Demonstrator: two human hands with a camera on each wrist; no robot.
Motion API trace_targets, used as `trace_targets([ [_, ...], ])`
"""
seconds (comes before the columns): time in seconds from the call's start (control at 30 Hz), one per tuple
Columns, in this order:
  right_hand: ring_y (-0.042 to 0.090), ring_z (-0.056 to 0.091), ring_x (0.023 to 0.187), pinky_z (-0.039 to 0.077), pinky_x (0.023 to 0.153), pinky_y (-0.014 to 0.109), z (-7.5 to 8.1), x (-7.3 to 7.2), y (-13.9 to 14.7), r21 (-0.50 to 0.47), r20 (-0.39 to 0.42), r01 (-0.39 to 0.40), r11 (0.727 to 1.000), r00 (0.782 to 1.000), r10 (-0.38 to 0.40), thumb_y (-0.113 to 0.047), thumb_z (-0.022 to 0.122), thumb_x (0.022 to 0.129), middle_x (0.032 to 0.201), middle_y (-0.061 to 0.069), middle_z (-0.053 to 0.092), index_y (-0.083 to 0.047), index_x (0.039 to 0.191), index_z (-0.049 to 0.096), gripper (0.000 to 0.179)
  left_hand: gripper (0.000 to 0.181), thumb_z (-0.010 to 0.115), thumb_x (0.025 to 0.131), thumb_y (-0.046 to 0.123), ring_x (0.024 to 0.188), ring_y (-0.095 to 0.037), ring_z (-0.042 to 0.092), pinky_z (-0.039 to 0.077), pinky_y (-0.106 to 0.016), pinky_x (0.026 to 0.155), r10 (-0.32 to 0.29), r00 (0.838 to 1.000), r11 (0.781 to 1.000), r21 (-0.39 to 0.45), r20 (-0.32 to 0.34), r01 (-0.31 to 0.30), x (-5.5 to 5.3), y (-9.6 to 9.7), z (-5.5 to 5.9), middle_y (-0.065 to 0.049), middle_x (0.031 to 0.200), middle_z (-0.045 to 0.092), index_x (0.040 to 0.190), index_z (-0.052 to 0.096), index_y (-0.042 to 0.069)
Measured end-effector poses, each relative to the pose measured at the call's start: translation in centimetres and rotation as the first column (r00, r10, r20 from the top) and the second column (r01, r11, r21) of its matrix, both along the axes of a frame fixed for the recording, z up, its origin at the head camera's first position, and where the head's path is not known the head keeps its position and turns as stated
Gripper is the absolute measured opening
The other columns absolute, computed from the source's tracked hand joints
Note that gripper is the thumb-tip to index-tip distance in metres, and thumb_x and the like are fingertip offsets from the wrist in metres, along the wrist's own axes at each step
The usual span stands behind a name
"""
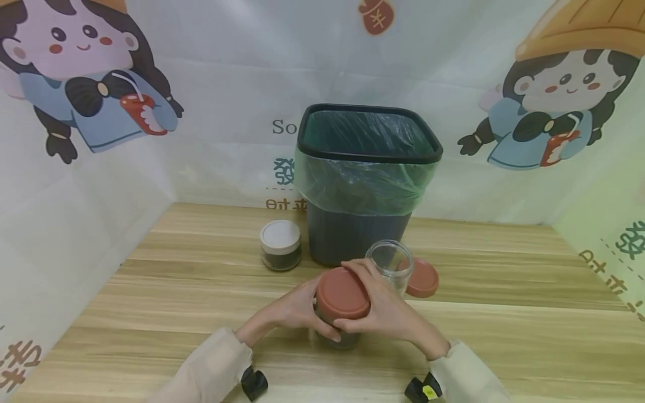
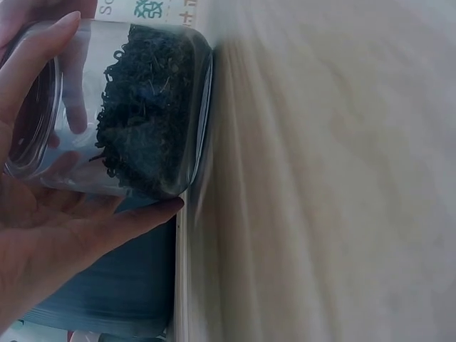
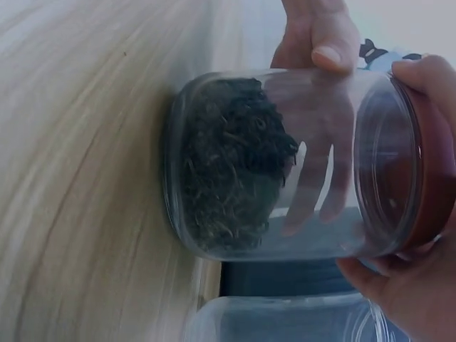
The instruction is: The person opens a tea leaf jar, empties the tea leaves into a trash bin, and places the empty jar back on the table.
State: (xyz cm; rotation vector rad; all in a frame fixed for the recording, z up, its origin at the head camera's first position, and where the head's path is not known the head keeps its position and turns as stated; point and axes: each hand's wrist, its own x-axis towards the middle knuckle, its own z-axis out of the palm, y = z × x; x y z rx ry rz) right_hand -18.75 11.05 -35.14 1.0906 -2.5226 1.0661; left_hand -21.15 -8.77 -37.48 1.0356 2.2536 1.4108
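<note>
The tall jar [image 3: 320, 242] stands upright at the near middle of the table [image 1: 176, 291], between both hands, in front of the bin [image 1: 358, 235]; whether its base touches the wood or hangs just above it, I can't tell. The left hand [image 1: 300, 307] is wrapped round the glass, while the right hand [image 1: 385, 310] grips the red lid [image 1: 344, 292], its fingers spread around the rim.

As for progress, the lid sits on the jar, and the dark curled leaves [image 2: 149, 114] (tea, by the look of them) fill roughly the lower half or more. Whether it is being tightened or loosened, one moment can't show. The clear jar [image 1: 389, 257] just beyond the right hand has no lid on; a loose cap [image 1: 424, 278] lies beside it, so capping that one looks undone. The small jar [image 1: 280, 246], left of the bin, has its white top on and seems to need nothing.

I see no brand or label on any jar. The backdrop [image 1: 227, 112] carries "So", cut off by the bin, and the character 發, which repeats at the right; the line below is partly hidden.
</note>
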Motion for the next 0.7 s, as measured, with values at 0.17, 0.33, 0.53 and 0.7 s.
trace_targets([
  [0.17,0.016,0.047,0.107,0.044,0.085,0.038,0.2,-0.2,0.5,0.016,0.025,-0.075,0.997,0.997,0.074,-0.033,0.075,0.067,0.125,0.004,0.042,-0.010,0.132,0.034,0.080,0.090,0.082,0.061,0.016,0.118,-0.014,0.042,0.031,-0.035,0.100,-0.030,0.999,1.000,-0.001,0.010,0.030,-0.2,-0.1,-0.1,0.002,0.129,0.045,0.135,0.031,0.016],
  [0.33,0.018,0.044,0.112,0.043,0.088,0.040,0.3,-0.1,0.7,0.029,0.035,-0.110,0.993,0.993,0.109,-0.032,0.073,0.069,0.131,0.007,0.038,-0.010,0.135,0.029,0.083,0.089,0.081,0.062,0.015,0.118,-0.014,0.041,0.031,-0.036,0.101,-0.051,0.998,0.999,0.002,0.019,0.051,-0.3,-0.3,-0.2,0.002,0.130,0.044,0.135,0.031,0.016],
  [0.53,0.024,0.049,0.105,0.045,0.083,0.042,-0.4,0.4,-0.3,0.008,-0.064,0.037,0.999,0.997,-0.037,-0.050,0.075,0.063,0.126,0.014,0.039,-0.004,0.133,0.031,0.095,0.091,0.082,0.061,0.015,0.119,-0.014,0.041,0.029,-0.038,0.101,-0.038,0.999,0.999,0.011,0.028,0.037,-0.2,-0.3,-0.3,0.002,0.129,0.045,0.136,0.031,0.017],
  [0.7,0.021,0.048,0.099,0.047,0.080,0.038,-0.7,0.7,-1.0,-0.005,-0.129,0.147,0.989,0.981,-0.146,-0.057,0.073,0.058,0.116,0.012,0.041,-0.002,0.127,0.036,0.096,0.090,0.082,0.061,0.014,0.119,-0.015,0.041,0.029,-0.038,0.101,-0.036,0.999,0.999,0.027,0.033,0.035,-0.1,-0.3,-0.4,0.001,0.129,0.045,0.135,0.031,0.016],
])
